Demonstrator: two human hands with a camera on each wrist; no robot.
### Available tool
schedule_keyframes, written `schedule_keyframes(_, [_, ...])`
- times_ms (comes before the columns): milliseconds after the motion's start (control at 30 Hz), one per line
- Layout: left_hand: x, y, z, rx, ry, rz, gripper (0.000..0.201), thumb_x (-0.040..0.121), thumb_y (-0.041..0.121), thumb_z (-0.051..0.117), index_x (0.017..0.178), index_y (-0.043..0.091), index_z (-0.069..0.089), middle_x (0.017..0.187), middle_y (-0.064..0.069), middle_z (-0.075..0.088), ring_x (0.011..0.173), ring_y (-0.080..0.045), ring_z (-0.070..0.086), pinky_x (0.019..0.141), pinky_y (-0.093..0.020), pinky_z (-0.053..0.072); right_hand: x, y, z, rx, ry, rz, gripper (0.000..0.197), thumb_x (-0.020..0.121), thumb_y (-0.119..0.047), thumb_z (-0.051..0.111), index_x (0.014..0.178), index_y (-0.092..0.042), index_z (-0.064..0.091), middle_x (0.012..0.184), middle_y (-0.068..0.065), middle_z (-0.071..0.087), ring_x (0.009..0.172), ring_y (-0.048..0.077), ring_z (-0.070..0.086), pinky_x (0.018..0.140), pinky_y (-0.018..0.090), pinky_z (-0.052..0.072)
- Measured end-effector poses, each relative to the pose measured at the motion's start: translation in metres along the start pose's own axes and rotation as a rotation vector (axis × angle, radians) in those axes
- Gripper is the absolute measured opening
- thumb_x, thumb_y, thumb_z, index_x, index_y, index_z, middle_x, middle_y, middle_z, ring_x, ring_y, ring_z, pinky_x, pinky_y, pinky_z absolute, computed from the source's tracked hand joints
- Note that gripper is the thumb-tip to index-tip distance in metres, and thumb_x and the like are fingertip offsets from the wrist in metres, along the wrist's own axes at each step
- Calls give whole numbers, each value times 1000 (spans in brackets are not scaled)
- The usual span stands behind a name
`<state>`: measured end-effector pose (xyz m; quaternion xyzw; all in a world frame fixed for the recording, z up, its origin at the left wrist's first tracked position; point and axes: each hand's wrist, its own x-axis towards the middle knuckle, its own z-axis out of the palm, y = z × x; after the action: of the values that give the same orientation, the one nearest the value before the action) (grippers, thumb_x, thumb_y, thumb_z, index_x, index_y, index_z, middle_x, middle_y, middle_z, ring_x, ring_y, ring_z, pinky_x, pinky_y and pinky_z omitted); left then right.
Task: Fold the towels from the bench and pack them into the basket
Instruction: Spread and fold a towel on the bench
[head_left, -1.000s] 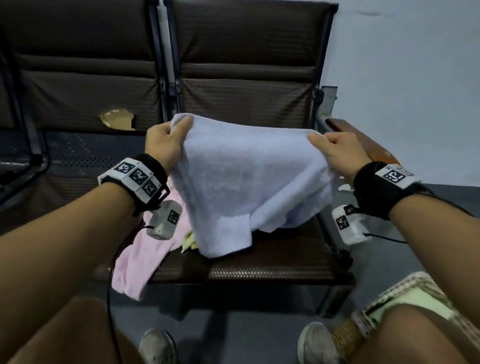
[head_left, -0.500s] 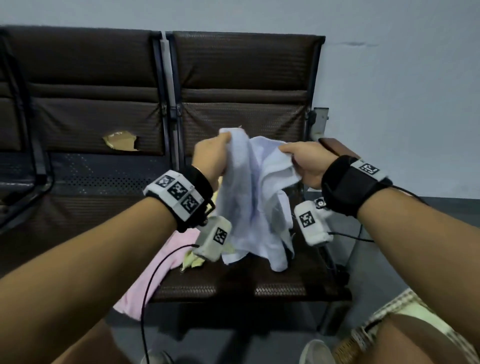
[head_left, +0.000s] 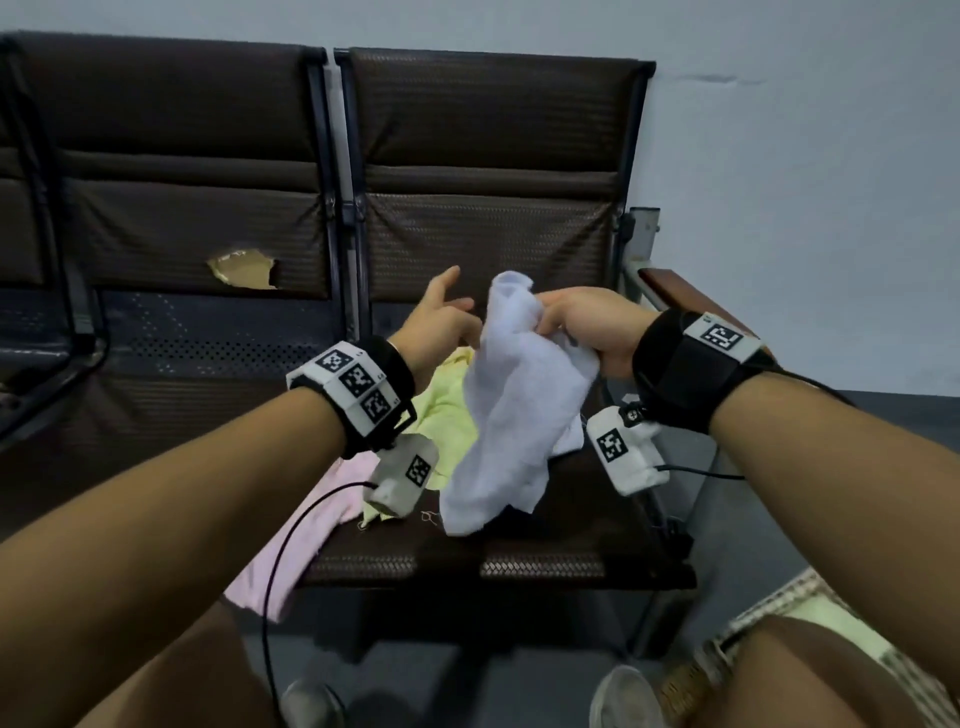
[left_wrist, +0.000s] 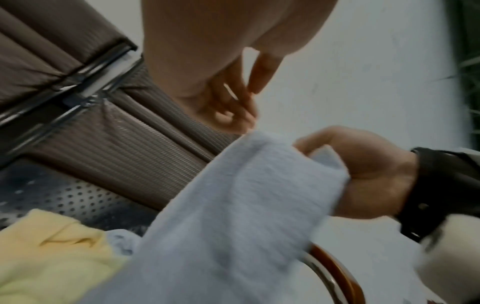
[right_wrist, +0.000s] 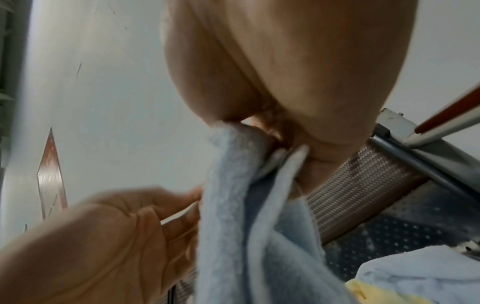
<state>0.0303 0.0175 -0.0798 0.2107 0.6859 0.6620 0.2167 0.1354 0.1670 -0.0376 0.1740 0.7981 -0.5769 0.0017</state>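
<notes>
A pale blue-white towel hangs doubled over above the bench seat. My right hand grips its bunched top edge; the right wrist view shows the towel pinched under the fingers. Just left of the towel, my left hand is open with fingers spread and holds nothing; its fingers hang loose above the towel. A yellow towel lies on the seat behind it. A pink towel droops over the seat's front edge. The woven basket shows at lower right, mostly hidden by my knee.
The dark bench backrest stands close behind the hands, with a wooden armrest on the right. A second seat with a torn patch is on the left. My shoes are on the floor below.
The towel was stretched wide between both hands. The hands came together, folding it in half. The left hand let go, and the right hand alone holds the top.
</notes>
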Motion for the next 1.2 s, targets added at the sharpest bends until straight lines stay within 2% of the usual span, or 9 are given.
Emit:
schedule_keyframes(67, [4,0,-5,-27,-198,-80,80,74,-3,59,149,12,36,135,-9,58,119,-26,56,106,-39,39,-4,-4,-1,-53,-53,6,16,80,2,48,87,-5,61,78,9,55,75,22,54,66,35,49])
schedule_keyframes(167, [8,5,-12,24,-313,-94,41,81,2,70,121,0,65,112,-12,69,104,-26,63,93,-34,49,-1,0,-11,-64,-74,-19,9,76,-7,56,73,-9,64,76,7,64,73,24,60,65,34,52])
schedule_keyframes(233, [17,8,-16,38,-267,-85,35,83,12,75,116,1,69,113,-12,72,105,-27,67,93,-35,54,5,3,-22,-162,-65,-65,8,80,-17,68,83,-10,72,90,9,73,82,24,69,76,36,54])
schedule_keyframes(400, [41,22,-19,222,-56,107,15,87,14,74,100,7,75,99,-11,76,87,-22,72,74,-32,60,28,6,-55,-782,207,-122,23,80,-35,77,74,-12,73,74,5,69,72,18,64,65,35,53])
schedule_keyframes(500, [58,36,-16,258,106,218,15,85,16,77,97,7,76,97,-11,76,89,-24,73,79,-40,61,43,0,-58,-691,447,-231,21,85,-32,71,68,-21,65,71,-1,63,74,19,61,62,26,42])
schedule_keyframes(700, [63,49,-28,153,168,353,15,81,17,80,93,10,75,93,-7,76,83,-17,73,70,-28,58,51,-1,-50,-477,644,-451,22,89,-39,65,76,-23,57,68,-9,58,66,10,55,60,29,43])
schedule_keyframes(867, [41,-16,-39,275,5,183,11,86,6,73,84,13,65,83,-8,64,78,-17,59,72,-33,50,49,54,-29,-521,437,-422,18,92,-38,62,85,-22,58,74,-7,62,67,6,55,58,22,41])
schedule_keyframes(1000, [10,-94,-40,539,-227,-130,16,91,7,66,82,14,55,81,-10,55,76,-23,54,73,-38,47,43,114,-7,-761,-77,-105,28,94,-31,62,85,-6,69,84,16,68,76,22,60,70,37,49])
schedule_keyframes(1200, [-23,-145,-38,547,-557,-533,17,90,1,65,105,8,61,101,-10,68,89,-24,68,68,-32,61,22,181,26,-637,-517,276,20,92,-32,69,85,-13,70,85,2,70,76,18,65,74,31,53])
